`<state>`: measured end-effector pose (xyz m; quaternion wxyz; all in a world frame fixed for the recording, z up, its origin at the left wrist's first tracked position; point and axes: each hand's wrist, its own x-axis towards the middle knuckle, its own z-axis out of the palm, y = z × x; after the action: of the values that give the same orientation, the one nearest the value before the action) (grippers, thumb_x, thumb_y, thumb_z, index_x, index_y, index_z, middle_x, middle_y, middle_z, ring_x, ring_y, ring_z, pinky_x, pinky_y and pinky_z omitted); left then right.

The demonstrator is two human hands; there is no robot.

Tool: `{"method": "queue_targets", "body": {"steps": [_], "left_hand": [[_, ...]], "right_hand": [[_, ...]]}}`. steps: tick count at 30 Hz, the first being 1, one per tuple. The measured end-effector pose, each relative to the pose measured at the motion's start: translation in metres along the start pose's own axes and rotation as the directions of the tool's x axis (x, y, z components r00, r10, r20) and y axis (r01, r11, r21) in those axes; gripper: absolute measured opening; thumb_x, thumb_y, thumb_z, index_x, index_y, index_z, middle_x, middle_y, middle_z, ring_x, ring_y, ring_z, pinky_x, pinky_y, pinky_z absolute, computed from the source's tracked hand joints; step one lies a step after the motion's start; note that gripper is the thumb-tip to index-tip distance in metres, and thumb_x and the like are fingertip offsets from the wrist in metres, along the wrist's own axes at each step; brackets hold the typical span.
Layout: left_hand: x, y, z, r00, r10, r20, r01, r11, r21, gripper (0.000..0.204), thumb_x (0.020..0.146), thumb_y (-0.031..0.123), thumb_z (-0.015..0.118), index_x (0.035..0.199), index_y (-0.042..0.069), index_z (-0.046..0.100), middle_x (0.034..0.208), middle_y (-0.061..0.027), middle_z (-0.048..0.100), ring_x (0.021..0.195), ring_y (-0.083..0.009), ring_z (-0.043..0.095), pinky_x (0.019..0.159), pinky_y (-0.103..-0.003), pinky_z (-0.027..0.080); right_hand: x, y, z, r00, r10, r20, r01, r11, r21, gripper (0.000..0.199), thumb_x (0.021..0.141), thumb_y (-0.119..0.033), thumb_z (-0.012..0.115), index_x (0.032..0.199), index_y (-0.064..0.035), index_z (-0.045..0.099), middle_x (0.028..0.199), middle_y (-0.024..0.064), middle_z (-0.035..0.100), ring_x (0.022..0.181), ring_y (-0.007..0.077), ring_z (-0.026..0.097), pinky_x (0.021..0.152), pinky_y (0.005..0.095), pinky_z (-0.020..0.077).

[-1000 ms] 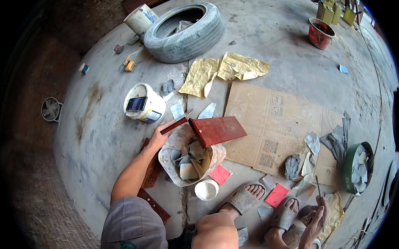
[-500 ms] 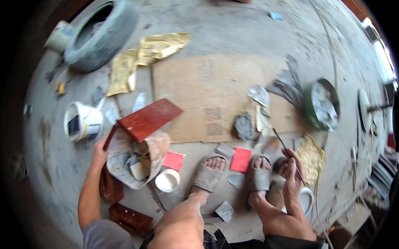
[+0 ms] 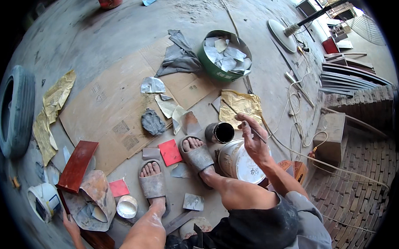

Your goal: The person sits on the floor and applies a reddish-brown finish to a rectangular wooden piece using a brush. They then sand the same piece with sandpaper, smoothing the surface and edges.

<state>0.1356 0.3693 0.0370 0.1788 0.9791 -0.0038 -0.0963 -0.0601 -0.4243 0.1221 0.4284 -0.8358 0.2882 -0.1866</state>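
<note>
My left hand (image 3: 70, 224) is closed around the lower end of a glossy red-brown wooden piece (image 3: 80, 166). Its broad face tilts up over a stained container (image 3: 99, 202) that has scraps inside. Between the fingers of my right hand (image 3: 255, 135) is a thin dark stick (image 3: 241, 112), perhaps a slim brush; its tip is too fine to make out. That hand is above a white lidded bucket (image 3: 242, 162), right of an open can with a black inside (image 3: 220, 133). A small white cup (image 3: 127, 207) stands beside my foot.
Flattened cardboard (image 3: 115, 105) covers the floor ahead, with a grey rag (image 3: 178, 55). Beyond my right hand stands a green tub of scraps (image 3: 225, 55). A tyre (image 3: 16, 111) is at the left. Cables (image 3: 297, 154) cross the right side, near a fan stand (image 3: 282, 36).
The view has swung to the right, bringing in the brick floor and fan stand. My right hand, still with the stick, now shows above the white bucket. My left hand keeps hold of the wooden piece.
</note>
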Motion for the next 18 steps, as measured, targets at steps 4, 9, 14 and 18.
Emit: {"method": "queue_targets", "body": {"steps": [4,9,14,18], "left_hand": [[-0.029,-0.015,-0.004,0.986,-0.091,-0.142,0.041,0.946,-0.322,0.042,0.108,0.005,0.05,0.149,-0.004,0.053,0.14,-0.0237,0.064,0.126,-0.0311,0.063,0.106,-0.038,0.048],[-0.108,0.046,0.01,0.882,-0.127,-0.454,0.019,0.972,-0.233,0.041,0.11,0.006,0.044,0.148,-0.006,0.052,0.134,-0.0239,0.066,0.118,-0.0281,0.068,0.101,-0.036,0.053],[-0.145,0.09,0.062,0.946,-0.194,-0.26,0.122,0.955,-0.27,0.04,0.11,0.007,0.044,0.148,-0.006,0.052,0.133,-0.0232,0.067,0.116,-0.0264,0.068,0.1,-0.034,0.053],[-0.148,0.12,0.081,0.96,-0.266,-0.085,0.237,0.938,-0.254,0.04,0.11,0.007,0.044,0.147,-0.006,0.053,0.132,-0.0227,0.067,0.115,-0.0257,0.068,0.098,-0.034,0.053]], "right_hand": [[-0.004,0.025,-0.027,0.986,-0.166,-0.01,0.163,0.975,-0.149,0.022,0.103,-0.003,0.061,0.124,0.0001,0.069,0.105,0.0122,0.078,0.094,0.0199,0.073,0.085,0.0312,0.0565],[-0.009,0.025,-0.041,0.976,0.111,0.186,-0.114,0.993,0.007,0.02,0.107,-0.01,0.058,0.118,0.0026,0.07,0.092,0.0108,0.078,0.081,0.0158,0.07,0.076,0.0295,0.0557],[0.006,0.055,-0.031,0.897,0.243,0.369,-0.244,0.969,-0.046,0.028,0.105,-0.02,0.059,0.112,0.0039,0.073,0.088,0.013,0.078,0.082,0.0197,0.073,0.075,0.0351,0.0564],[0.021,0.082,-0.016,0.884,0.27,0.383,-0.212,0.959,-0.187,0.028,0.1,-0.023,0.066,0.113,0.0007,0.075,0.092,0.0155,0.078,0.083,0.0231,0.074,0.077,0.0359,0.0571]]}}
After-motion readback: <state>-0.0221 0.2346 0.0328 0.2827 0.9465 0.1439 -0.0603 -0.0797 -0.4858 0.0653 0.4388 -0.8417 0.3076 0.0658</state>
